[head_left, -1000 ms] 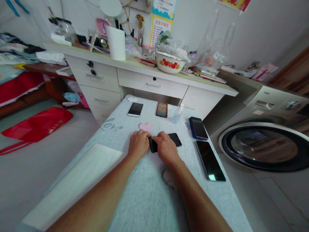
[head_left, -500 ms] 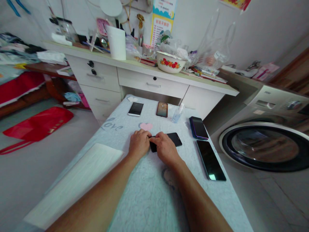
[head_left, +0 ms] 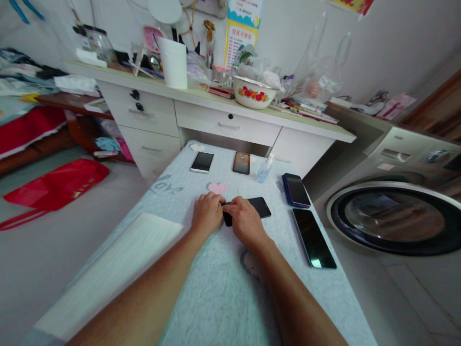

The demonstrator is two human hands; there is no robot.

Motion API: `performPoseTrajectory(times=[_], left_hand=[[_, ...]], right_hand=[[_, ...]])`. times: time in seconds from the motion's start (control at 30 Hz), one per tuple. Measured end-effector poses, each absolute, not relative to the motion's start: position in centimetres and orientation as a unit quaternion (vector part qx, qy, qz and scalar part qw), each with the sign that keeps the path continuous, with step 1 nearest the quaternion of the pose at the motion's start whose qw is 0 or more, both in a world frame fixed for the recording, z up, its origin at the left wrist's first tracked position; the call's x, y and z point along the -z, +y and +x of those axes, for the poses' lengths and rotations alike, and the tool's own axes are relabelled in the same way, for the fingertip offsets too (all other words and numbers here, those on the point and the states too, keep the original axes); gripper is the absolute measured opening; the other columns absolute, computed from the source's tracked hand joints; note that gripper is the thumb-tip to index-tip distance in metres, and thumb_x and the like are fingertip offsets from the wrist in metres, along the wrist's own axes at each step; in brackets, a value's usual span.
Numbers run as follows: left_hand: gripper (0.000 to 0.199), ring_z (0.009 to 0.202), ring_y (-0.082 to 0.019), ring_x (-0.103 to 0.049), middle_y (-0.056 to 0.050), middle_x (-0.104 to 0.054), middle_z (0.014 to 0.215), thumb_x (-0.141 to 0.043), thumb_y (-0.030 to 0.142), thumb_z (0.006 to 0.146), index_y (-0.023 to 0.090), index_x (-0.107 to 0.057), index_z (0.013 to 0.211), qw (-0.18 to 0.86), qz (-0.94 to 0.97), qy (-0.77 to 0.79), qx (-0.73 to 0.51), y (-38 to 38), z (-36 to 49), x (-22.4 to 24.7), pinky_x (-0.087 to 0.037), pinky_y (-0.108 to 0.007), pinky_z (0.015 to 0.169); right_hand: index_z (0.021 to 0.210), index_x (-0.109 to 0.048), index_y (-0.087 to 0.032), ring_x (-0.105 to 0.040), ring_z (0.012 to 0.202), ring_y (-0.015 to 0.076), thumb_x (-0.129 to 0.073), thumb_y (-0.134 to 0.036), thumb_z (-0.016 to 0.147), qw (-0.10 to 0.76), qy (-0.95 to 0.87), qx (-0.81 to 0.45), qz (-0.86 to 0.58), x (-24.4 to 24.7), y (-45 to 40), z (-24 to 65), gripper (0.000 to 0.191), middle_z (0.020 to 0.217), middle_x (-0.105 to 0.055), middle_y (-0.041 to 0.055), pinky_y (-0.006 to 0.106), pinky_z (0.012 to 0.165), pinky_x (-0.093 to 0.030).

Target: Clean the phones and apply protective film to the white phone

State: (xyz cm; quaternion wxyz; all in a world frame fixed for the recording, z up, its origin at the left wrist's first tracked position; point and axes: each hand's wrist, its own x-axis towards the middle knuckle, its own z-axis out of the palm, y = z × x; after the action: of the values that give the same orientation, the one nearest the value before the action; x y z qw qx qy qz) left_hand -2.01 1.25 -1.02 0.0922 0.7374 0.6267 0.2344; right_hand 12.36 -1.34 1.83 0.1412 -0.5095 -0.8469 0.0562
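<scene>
A black phone (head_left: 261, 207) lies flat on the cloth-covered table, and both my hands are at its left part. My left hand (head_left: 208, 213) is closed at the phone's left end, its fingertips pressed together around the edge. From the right, my right hand (head_left: 245, 222) reaches over the phone with fingers curled, thumb and forefinger meeting near my left fingertips. The hands hide much of the phone's left half. Beyond them lie a white-framed phone (head_left: 202, 162), a brown phone case (head_left: 241, 163) and a clear spray bottle (head_left: 265, 169).
Dark phones lie stacked (head_left: 296, 190) at the table's right edge, with a larger black phone (head_left: 314, 239) nearer me. A whitish flat sheet (head_left: 111, 274) lies left of my forearm. Behind stands a white desk (head_left: 230, 126); a washing machine (head_left: 406, 154) stands on the right.
Almost nothing differs. Both hands stay at the same spot on the black phone, and the whole view has shifted very slightly.
</scene>
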Motion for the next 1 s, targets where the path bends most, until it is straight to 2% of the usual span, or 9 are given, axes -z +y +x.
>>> performPoseTrajectory(times=[0.23,0.53,1.0], left_hand=[[0.026,0.093,-0.021,-0.056,-0.005,-0.066,0.096,-0.043,0.015,0.084,0.022,-0.067,0.090,0.087,0.739,0.628,-0.228,1.29,-1.94,1.00,-0.040,-0.034,0.086],[0.025,0.095,-0.021,-0.056,-0.005,-0.065,0.097,-0.043,0.015,0.083,0.022,-0.066,0.091,0.084,0.739,0.628,-0.229,1.29,-1.93,0.99,-0.040,-0.034,0.086],[0.024,0.094,-0.022,-0.056,-0.005,-0.066,0.096,-0.045,0.015,0.082,0.022,-0.066,0.089,0.083,0.742,0.626,-0.226,1.31,-1.91,0.97,-0.040,-0.035,0.086]], right_hand=[[0.115,-0.063,-0.026,-0.049,0.092,0.0185,-0.039,-0.018,0.094,0.120,-0.834,-0.047,-0.536,-1.90,-1.08,12.27,0.033,0.104,-0.055,0.0062,0.027,0.082,-0.036],[0.106,-0.066,-0.024,-0.048,0.092,0.0179,-0.040,-0.017,0.093,0.136,-0.827,-0.035,-0.545,-1.45,-0.81,12.89,0.029,0.100,-0.054,0.0060,0.027,0.082,-0.035],[0.116,-0.063,-0.027,-0.049,0.091,0.0183,-0.039,-0.018,0.095,0.124,-0.819,-0.037,-0.559,-1.64,-0.87,13.00,0.033,0.102,-0.054,0.0063,0.028,0.081,-0.035]])
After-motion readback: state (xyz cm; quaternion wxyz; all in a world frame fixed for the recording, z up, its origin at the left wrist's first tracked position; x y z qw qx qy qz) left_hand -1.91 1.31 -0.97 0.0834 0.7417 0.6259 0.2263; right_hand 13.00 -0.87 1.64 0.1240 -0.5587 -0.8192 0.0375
